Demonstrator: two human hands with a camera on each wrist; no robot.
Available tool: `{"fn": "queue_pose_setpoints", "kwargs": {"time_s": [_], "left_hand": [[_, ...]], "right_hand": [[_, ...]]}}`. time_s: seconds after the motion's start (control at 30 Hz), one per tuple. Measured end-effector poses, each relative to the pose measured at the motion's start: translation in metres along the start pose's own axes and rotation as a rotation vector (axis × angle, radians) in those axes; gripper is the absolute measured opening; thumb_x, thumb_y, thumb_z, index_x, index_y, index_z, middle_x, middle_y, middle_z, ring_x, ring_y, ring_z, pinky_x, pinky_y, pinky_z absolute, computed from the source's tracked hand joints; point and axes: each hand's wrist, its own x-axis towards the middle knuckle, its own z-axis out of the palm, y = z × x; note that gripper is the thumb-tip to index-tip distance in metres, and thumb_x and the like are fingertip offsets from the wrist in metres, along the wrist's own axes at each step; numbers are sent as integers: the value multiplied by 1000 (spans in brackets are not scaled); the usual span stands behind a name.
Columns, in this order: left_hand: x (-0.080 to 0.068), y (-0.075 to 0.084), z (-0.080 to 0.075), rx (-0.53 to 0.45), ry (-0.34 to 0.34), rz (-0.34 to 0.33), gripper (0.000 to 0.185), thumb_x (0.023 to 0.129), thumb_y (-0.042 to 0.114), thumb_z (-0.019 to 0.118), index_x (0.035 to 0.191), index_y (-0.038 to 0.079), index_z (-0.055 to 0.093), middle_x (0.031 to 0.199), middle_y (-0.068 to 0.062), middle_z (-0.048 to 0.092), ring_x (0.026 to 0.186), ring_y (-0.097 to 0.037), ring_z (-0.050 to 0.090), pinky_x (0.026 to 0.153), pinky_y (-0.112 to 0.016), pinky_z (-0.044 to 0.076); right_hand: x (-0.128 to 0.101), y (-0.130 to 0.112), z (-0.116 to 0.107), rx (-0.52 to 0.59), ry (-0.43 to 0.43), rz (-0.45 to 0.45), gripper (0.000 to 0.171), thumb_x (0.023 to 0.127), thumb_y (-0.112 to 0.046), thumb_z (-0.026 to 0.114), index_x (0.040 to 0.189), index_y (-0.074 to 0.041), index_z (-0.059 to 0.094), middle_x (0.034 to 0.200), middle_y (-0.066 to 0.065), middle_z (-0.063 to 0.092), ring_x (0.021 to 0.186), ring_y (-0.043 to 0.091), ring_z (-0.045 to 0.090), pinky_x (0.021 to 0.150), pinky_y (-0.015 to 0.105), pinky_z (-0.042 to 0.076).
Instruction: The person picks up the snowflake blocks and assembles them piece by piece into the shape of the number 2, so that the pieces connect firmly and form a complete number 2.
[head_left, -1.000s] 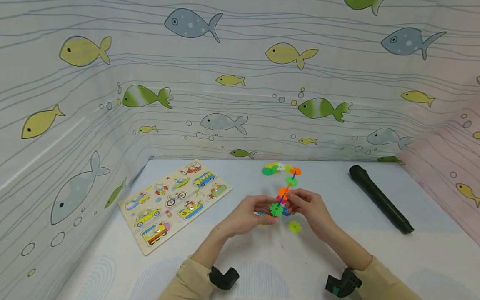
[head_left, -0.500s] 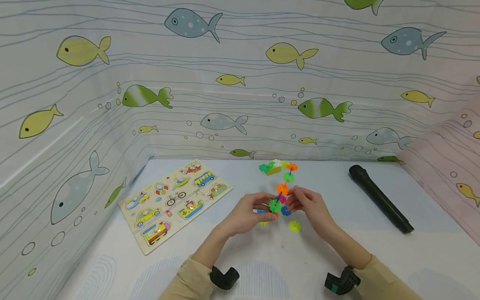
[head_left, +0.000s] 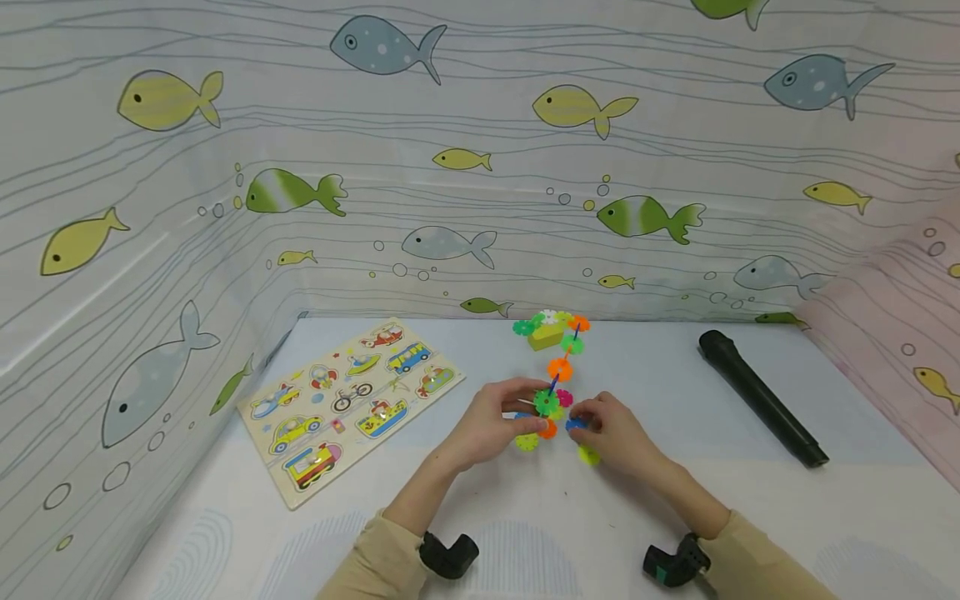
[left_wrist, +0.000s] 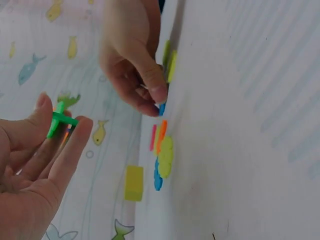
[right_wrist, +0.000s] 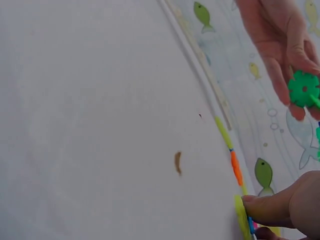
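Observation:
My left hand [head_left: 487, 427] pinches a green notched disc [head_left: 546, 403] by its edge. From that disc a chain of interlocked discs runs up and away, with an orange disc [head_left: 560, 370] in its middle and another orange disc [head_left: 579, 323] near its far end. The left wrist view shows the green disc raised above the table between thumb and fingers. On the table to the right, my right hand [head_left: 621, 435] pinches a blue disc [head_left: 576, 423], mostly hidden by the fingertips. A yellow disc [head_left: 588, 455] lies just below that hand.
Loose discs lie under the left hand, among them a yellow-green one [head_left: 527, 442] and a pink one [head_left: 565, 397]. A yellow block [head_left: 546, 337] stands behind. The wooden picture puzzle board [head_left: 348, 412] is at left, and a black tube-shaped object [head_left: 761, 398] at right.
My right hand has left the chain, moved down, and taken hold of the blue disc on the table. The left hand and chain have shifted slightly left and away.

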Motion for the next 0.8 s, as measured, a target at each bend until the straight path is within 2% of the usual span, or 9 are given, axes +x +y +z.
{"fn": "queue_pose_setpoints", "kwargs": {"time_s": [0.27,0.4,0.5,0.63,0.8], "left_hand": [[1,0,0,-19,27,-10,43,93,10,71,134,12,62,117,-8,68,110,-24,68,88,-28,57],[1,-1,0,-32,41,-9,43,92,10,71,134,12,62,117,-8,67,110,-25,67,88,-28,57],[1,-2,0,-37,50,-3,43,92,10,72,133,13,62,118,-8,68,111,-25,67,88,-29,57],[2,-2,0,-50,63,6,43,92,11,72,134,13,62,119,-9,69,111,-26,67,88,-30,58],[3,-2,0,-64,71,-2,43,92,12,72,134,14,62,119,-9,69,112,-26,67,89,-32,58]], "right_hand": [[-2,2,0,51,2,-7,23,86,-12,77,105,-6,65,89,2,58,78,16,50,65,22,46],[-2,-4,0,104,0,-19,18,87,-14,77,101,-7,69,84,-1,63,75,13,54,65,21,48],[-5,-12,-2,240,-64,-22,16,89,-18,76,99,-6,71,82,2,69,72,16,62,63,23,53],[-10,-27,-3,453,-196,-14,22,91,-23,74,99,-3,70,81,13,73,69,26,69,59,30,56],[-17,-40,1,533,-267,-39,24,91,-25,74,95,-2,70,75,14,70,63,26,65,58,32,56]]}}
